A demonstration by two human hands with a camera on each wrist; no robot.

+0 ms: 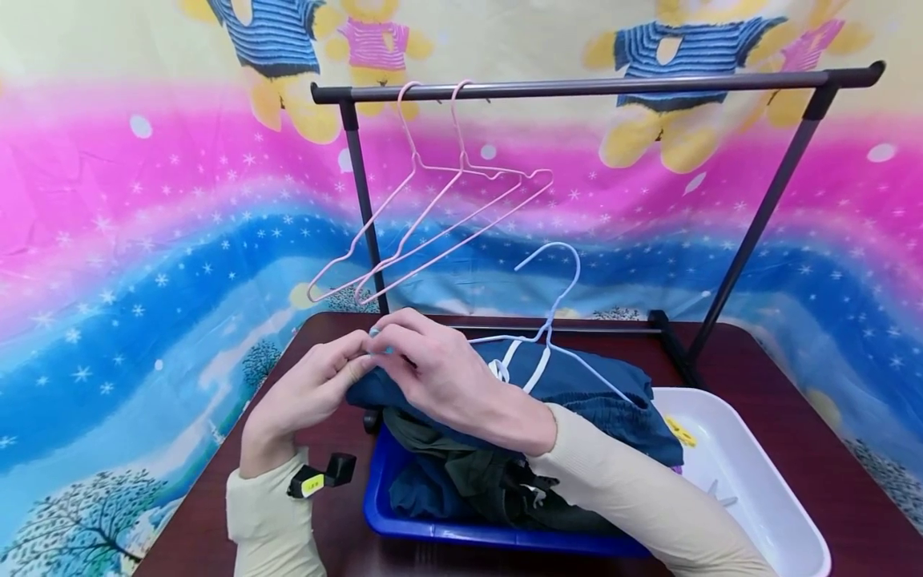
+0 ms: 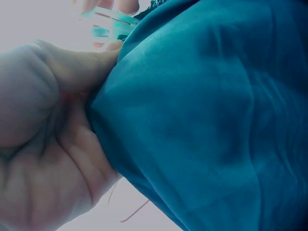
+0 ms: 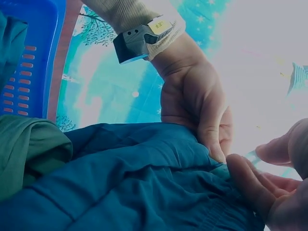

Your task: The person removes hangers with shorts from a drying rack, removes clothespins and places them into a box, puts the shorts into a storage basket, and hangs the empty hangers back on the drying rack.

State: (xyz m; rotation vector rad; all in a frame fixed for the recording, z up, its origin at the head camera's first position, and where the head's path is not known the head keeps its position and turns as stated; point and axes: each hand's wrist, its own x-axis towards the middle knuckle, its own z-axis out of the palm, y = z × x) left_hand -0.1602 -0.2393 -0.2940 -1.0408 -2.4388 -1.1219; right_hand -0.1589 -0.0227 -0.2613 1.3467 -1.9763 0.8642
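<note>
Dark blue trousers (image 1: 606, 377) with a gathered elastic waist and white drawstring lie over the heap in the middle. My left hand (image 1: 306, 393) pinches their left edge between thumb and fingers; in the left wrist view the fabric (image 2: 192, 110) hangs from that grip. Close against it, my right hand (image 1: 450, 381) pinches a small teal clothespin (image 2: 100, 32) at the same edge. The fingers hide most of the clothespin, so I cannot tell how far it bites the cloth. A light blue hanger (image 1: 554, 308) stands with its hook up at the trousers' waist.
Two pink hangers (image 1: 433, 168) hang from the dark rack's bar (image 1: 613, 85). Below the trousers, a blue basket (image 1: 433, 530) holds dark green and blue clothes (image 1: 490, 481). A white tray (image 1: 779, 489) with a yellow clothespin (image 1: 680, 431) is at the right of the table (image 1: 332, 529).
</note>
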